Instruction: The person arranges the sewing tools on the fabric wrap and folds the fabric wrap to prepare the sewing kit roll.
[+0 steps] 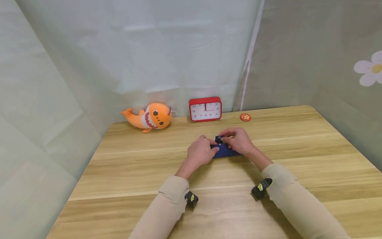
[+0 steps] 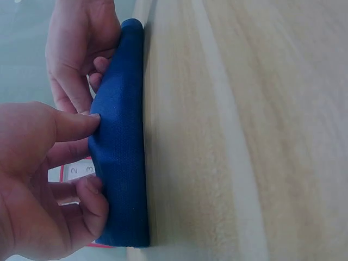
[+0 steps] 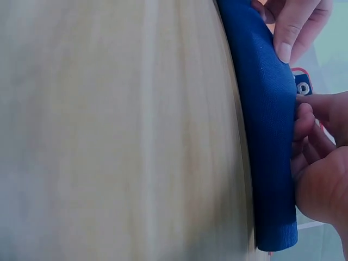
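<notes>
A dark blue fabric case (image 1: 225, 152) with a snap tab (image 1: 219, 139) lies long and narrow on the table. My left hand (image 1: 201, 151) grips its left part, the thumb (image 2: 81, 126) pressed on the near face and the other fingers behind. With thumb and fingertips my right hand (image 1: 239, 141) pinches the small tab, which stands up above the case's top edge. One metal snap shows on the tab and another on the case just below, apart from each other. In the right wrist view a metal snap ring (image 3: 303, 87) shows beside the right fingers.
Behind the hands stands a red-framed clock (image 1: 206, 109). An orange shark plush (image 1: 152, 116) sits at the back left, and a small round red badge (image 1: 245, 117) lies at the back right. The wooden table (image 1: 143, 172) meets curtain-like walls (image 1: 167, 56) behind.
</notes>
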The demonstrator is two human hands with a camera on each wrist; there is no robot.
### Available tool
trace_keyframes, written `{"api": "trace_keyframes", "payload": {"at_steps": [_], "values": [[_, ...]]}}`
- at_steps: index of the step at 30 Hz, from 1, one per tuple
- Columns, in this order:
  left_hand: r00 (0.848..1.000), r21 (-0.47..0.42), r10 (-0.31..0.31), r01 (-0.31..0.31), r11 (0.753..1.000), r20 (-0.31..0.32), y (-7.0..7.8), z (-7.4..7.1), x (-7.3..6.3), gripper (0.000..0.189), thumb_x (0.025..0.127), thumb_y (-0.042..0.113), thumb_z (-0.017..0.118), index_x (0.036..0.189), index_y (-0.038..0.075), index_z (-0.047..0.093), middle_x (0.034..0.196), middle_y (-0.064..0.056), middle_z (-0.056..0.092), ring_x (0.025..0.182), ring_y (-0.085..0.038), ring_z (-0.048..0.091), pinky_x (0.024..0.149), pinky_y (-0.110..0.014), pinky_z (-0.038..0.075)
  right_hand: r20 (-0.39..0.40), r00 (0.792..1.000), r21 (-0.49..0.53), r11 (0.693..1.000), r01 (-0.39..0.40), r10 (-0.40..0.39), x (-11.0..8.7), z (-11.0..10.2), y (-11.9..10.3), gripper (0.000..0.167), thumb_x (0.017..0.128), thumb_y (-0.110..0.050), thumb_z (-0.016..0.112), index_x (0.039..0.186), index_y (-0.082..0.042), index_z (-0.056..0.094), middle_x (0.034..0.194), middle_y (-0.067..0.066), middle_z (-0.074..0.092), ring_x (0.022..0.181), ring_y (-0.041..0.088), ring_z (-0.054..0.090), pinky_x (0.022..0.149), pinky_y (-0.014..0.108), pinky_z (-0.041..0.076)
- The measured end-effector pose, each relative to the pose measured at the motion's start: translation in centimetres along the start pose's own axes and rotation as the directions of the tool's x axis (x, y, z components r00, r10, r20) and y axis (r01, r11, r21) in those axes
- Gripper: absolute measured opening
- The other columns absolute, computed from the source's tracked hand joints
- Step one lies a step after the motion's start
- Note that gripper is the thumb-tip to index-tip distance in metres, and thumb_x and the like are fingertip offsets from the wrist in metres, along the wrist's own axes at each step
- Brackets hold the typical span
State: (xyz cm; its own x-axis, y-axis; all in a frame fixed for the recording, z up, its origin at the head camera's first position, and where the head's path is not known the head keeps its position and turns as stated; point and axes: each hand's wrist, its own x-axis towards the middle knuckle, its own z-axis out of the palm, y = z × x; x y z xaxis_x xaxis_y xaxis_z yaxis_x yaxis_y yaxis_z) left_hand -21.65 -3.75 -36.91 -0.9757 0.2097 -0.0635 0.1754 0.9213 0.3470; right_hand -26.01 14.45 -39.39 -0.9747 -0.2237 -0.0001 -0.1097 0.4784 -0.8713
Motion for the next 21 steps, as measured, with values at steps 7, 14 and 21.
{"api": "trace_keyframes", "payload": {"at_steps": [7,14,21], "values": [[1.000,-0.021,-0.004,0.004,1.000,0.007,-0.1,0.0,0.1,0.036,0.103,0.040,0.067,0.131,0.020,0.076,0.124,-0.008,0.067,0.109,-0.025,0.065,0.090,-0.046,0.057,0.025,0.999,-0.013,0.999,0.032,-0.031,-0.8,-0.3,-0.2,0.019,0.100,-0.009,0.069,0.116,-0.008,0.080,0.115,0.015,0.076,0.065,0.017,0.059,0.060,0.026,0.052],[1.000,-0.021,-0.021,0.021,1.000,0.016,-0.2,0.0,0.2,0.038,0.103,0.040,0.067,0.132,0.017,0.074,0.124,-0.008,0.067,0.105,-0.024,0.063,0.089,-0.045,0.056,0.047,0.995,-0.082,0.992,0.091,-0.088,-1.1,-0.6,-0.4,0.018,0.098,-0.007,0.069,0.111,-0.008,0.082,0.113,0.015,0.077,0.068,0.017,0.062,0.062,0.028,0.054],[0.999,-0.004,-0.033,0.033,0.999,0.007,-0.1,0.1,0.3,0.037,0.103,0.041,0.068,0.127,0.014,0.072,0.119,-0.008,0.068,0.098,-0.023,0.063,0.086,-0.044,0.056,0.067,0.994,-0.093,0.991,0.098,-0.092,-1.1,-0.8,-0.4,0.020,0.096,-0.005,0.068,0.111,-0.006,0.081,0.109,0.015,0.078,0.067,0.016,0.061,0.062,0.028,0.054]]}}
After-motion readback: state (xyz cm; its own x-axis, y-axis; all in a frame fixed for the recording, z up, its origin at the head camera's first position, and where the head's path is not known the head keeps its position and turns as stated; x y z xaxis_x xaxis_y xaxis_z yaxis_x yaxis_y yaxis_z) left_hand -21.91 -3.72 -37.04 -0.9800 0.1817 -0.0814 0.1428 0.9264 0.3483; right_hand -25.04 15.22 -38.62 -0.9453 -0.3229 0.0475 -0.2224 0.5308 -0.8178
